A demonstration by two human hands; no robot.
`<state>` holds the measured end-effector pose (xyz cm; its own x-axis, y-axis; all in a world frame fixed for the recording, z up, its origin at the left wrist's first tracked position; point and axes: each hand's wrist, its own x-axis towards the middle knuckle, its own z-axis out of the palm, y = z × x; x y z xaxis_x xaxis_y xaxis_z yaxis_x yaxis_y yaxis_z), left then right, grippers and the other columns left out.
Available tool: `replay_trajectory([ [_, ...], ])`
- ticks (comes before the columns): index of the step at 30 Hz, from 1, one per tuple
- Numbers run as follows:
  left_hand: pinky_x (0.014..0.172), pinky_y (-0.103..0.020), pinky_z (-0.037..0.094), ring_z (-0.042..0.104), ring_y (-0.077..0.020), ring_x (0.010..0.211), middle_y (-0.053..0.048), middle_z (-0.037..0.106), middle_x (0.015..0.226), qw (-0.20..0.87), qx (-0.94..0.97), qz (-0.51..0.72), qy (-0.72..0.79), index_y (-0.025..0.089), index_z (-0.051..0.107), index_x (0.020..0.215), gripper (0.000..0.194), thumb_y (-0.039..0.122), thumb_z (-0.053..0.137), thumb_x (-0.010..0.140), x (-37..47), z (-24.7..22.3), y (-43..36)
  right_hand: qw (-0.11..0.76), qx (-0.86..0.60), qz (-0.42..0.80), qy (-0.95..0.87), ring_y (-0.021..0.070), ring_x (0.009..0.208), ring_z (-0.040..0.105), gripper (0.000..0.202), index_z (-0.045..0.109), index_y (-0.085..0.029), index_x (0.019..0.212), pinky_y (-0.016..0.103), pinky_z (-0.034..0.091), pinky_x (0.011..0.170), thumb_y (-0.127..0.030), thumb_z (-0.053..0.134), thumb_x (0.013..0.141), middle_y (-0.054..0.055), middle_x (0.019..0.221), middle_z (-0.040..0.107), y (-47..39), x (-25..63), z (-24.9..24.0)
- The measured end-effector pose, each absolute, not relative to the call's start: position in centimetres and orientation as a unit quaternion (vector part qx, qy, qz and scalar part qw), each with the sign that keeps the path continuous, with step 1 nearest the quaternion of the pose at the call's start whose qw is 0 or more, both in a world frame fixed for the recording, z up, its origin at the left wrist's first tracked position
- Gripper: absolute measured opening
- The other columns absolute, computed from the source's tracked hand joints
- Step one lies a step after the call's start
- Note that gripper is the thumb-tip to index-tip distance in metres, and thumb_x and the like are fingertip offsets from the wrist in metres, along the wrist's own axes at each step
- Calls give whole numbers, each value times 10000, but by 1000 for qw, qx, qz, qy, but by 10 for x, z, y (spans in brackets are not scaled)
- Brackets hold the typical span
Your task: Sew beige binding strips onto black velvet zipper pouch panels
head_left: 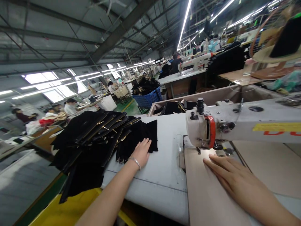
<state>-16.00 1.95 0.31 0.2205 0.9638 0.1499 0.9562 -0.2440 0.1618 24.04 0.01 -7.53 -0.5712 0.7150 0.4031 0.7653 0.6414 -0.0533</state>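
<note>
My left hand (141,153), with a bracelet at the wrist, rests on the right part of a spread of black fabric pieces (135,135). Its fingers lie flat and hold nothing. More black pieces with gold zippers (94,128) overlap in a pile to the left and hang over the table's edge. My right hand (228,171) lies palm down with fingers stretched on a beige surface, just below the head of the white sewing machine (199,128). A light shines by its fingertips, near the presser foot.
A yellow container (70,210) sits below the table's left side. Behind the white table (168,131) are a beige-lined bin (154,108) and a blue crate (147,100) of black pieces. Other people work farther back.
</note>
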Motion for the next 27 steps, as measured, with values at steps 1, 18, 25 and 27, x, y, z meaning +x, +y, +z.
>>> replay_trajectory([
  [1, 1164, -482, 244, 311, -258, 1397, -94, 375, 1486, 32, 781, 103, 616, 206, 431, 1395, 676, 99, 610, 752, -176, 4, 21, 201, -419, -64, -883, 250, 1243, 454, 475, 394, -353, 1408, 454, 401, 1015, -415, 417, 938, 15, 1383, 480, 1, 240, -76],
  [18, 896, -344, 507, 649, -213, 990, -99, 676, 1089, -208, 757, 266, 559, 170, 577, 1179, 282, 220, 399, 967, -142, 66, -57, 217, -442, -68, -868, 289, 1117, 530, 485, 433, -359, 1384, 487, 416, 909, -505, 425, 921, 48, 1330, 527, 3, 224, -66],
  [25, 1075, -398, 383, 476, -217, 1266, -97, 527, 1350, 39, 841, 134, 522, 189, 546, 1235, 314, 303, 423, 969, -73, 13, -29, 191, -433, -46, -880, 268, 1196, 477, 452, 436, -329, 1384, 474, 392, 954, -438, 396, 947, 37, 1358, 507, 0, 221, -55],
  [27, 1097, -490, 309, 403, -276, 1316, -164, 463, 1388, 19, 789, 150, 595, 134, 488, 1286, 417, 328, 530, 919, -75, 0, 9, 194, -433, -44, -879, 262, 1197, 476, 443, 450, -315, 1374, 469, 390, 965, -431, 394, 950, 40, 1353, 510, -1, 220, -52],
])
